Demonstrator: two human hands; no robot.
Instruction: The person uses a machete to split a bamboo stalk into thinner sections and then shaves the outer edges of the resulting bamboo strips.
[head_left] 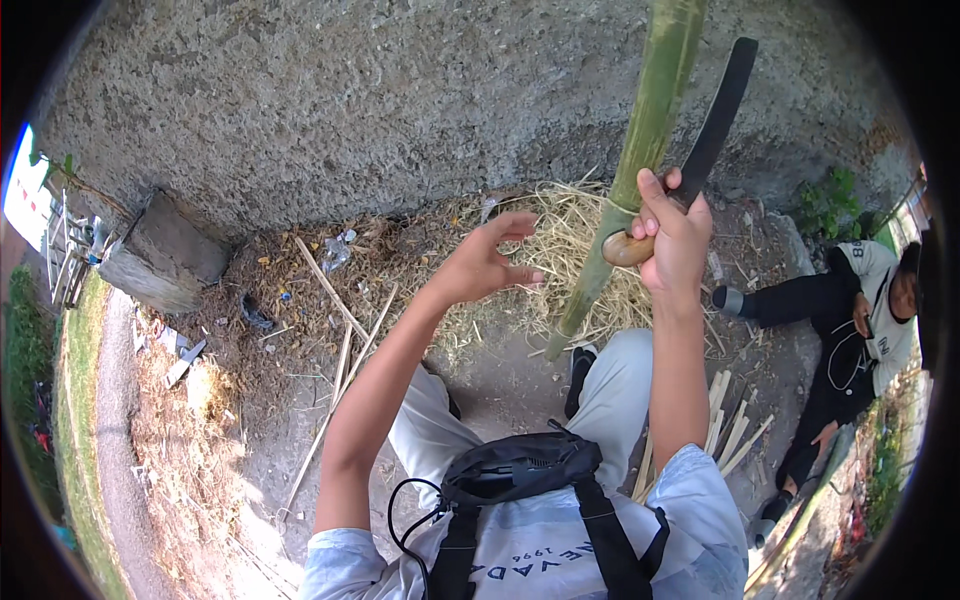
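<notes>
My right hand (676, 232) is closed around the wooden handle of a machete (722, 112), whose dark, slightly curved blade points up and away. Right beside that fist, a green bamboo pole (656, 110) stands tilted, its lower end on the ground near my foot and its upper end running out of the picture. Whether the fist touches the pole, I cannot tell. To the left of the pole, my left hand (486, 262) hangs in the air with fingers apart and nothing in it.
A rough grey wall (350, 120) rises ahead. Pale shavings (560, 240) lie heaped at its foot. Split strips (735, 430) are on the ground at right, longer ones (345, 365) at left. A squared block (165, 255) stands at far left. Another person (850, 330) sits at right.
</notes>
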